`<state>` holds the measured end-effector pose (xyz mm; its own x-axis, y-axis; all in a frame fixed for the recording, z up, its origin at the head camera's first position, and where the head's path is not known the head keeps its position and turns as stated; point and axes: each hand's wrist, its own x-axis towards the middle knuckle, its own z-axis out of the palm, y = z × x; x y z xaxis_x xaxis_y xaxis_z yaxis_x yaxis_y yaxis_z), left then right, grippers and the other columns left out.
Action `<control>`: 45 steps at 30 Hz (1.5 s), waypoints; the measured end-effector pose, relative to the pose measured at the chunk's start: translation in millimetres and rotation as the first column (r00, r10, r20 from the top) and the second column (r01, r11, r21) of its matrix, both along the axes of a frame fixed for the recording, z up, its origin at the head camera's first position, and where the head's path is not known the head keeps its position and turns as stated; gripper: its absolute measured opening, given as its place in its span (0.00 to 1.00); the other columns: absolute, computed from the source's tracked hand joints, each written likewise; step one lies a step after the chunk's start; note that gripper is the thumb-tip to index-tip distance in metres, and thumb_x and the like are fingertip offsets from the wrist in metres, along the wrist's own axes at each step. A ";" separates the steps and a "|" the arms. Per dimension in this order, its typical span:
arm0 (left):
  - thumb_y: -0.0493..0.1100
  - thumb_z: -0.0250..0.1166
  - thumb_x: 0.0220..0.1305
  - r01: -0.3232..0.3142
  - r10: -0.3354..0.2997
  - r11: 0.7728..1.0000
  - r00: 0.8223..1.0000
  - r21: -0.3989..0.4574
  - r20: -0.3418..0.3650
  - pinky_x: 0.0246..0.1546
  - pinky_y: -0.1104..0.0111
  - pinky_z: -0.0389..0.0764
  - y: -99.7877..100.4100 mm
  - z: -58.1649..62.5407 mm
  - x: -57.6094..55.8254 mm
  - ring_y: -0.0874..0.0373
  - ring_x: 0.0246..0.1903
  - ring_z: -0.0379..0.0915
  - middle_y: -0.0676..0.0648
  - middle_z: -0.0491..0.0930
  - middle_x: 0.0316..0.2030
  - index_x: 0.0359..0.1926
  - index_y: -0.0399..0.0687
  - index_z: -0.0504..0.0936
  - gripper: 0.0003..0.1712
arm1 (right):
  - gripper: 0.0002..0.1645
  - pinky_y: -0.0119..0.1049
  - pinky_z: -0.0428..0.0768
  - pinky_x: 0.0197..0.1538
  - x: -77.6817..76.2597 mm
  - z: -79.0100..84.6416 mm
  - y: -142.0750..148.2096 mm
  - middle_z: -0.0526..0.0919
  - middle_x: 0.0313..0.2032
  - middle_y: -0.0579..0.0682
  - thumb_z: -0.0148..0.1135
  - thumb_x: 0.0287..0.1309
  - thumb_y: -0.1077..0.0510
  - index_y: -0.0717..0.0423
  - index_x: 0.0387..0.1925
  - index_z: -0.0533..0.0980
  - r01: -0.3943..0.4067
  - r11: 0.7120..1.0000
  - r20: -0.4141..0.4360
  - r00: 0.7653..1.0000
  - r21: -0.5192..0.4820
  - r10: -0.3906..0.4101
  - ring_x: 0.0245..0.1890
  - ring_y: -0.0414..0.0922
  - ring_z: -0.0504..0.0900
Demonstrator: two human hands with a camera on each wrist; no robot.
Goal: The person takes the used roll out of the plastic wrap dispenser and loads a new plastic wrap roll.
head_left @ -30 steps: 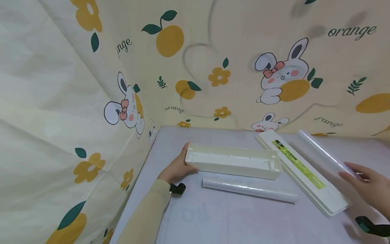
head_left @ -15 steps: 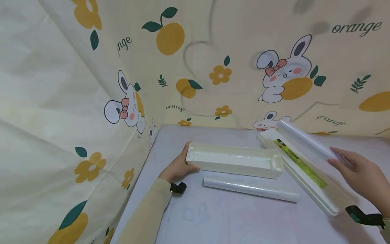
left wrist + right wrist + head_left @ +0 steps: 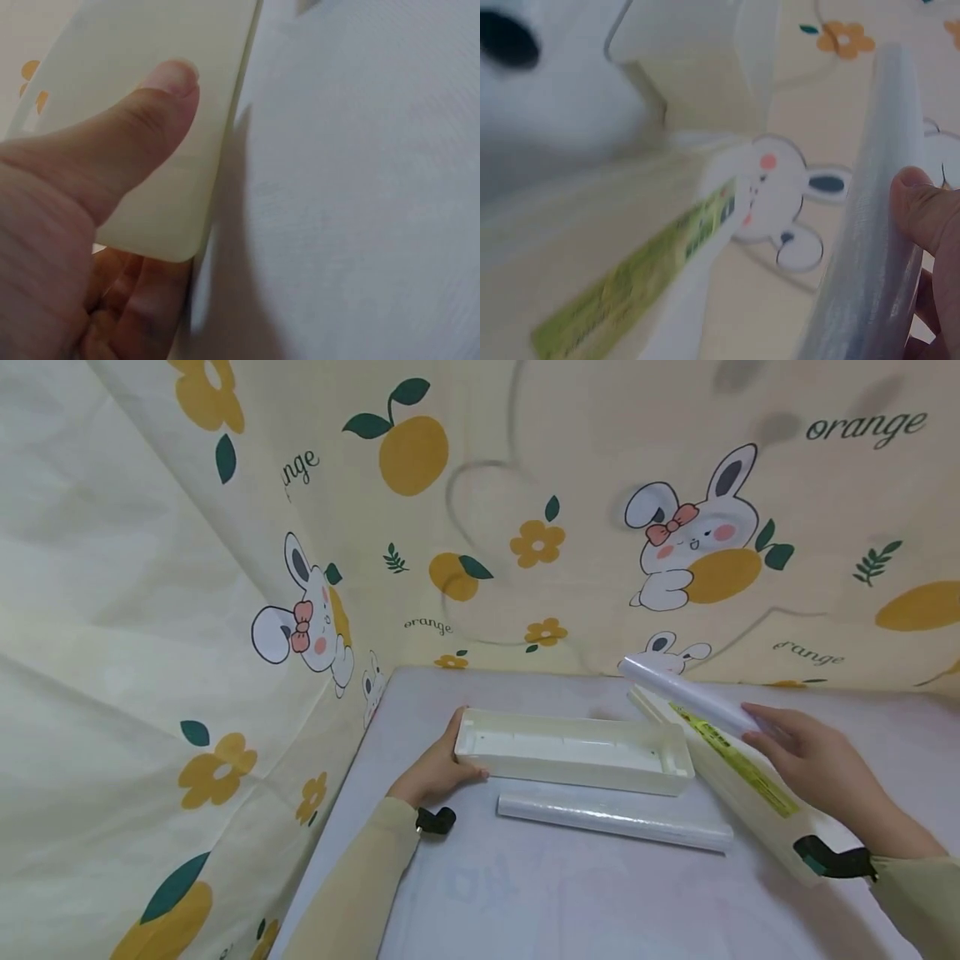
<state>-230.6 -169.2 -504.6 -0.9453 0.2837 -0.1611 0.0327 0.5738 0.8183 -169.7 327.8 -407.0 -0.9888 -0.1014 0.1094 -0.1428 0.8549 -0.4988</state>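
A cream, open-topped long box [image 3: 570,774] stands on the table, its inside bare. My left hand [image 3: 437,767] grips its left end; the left wrist view shows the thumb [image 3: 150,112] on the wall and fingers around the end. My right hand [image 3: 813,760] holds a roll of plastic wrap [image 3: 686,693] by its near end, raised and slanting over the lid. In the right wrist view, thumb and fingers curl round this roll [image 3: 877,210]. A second roll of plastic wrap [image 3: 611,822] lies in front of the box.
The long pale lid [image 3: 750,802] with a green label [image 3: 731,756] lies slantwise right of the box, partly under the right arm. A white cloth covers the table [image 3: 555,902]. Printed sheeting [image 3: 487,510] rises behind and at the left.
My right hand has carried its roll leftward, from right of the lid to above it, nearer the box. My left hand stays at the box's end; the other roll has not moved.
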 end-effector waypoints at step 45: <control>0.50 0.79 0.45 0.005 -0.005 0.999 1.000 0.035 0.009 0.63 0.44 0.55 -3.3 -2.8 -3.2 0.52 0.58 0.65 0.56 0.65 0.61 0.67 0.95 0.37 0.66 | 0.26 0.55 0.73 0.56 -43.4 -15.9 -124.5 0.79 0.57 0.47 0.62 0.64 0.48 0.50 0.62 0.75 -0.370 0.927 -0.025 0.929 -0.061 0.370 0.58 0.51 0.75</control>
<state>-233.8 -172.5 -507.4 -0.9423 0.2941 -0.1598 0.0280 0.5449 0.8381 -213.1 203.4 -422.9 -0.8809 -0.4521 0.1403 -0.4497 0.7066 -0.5463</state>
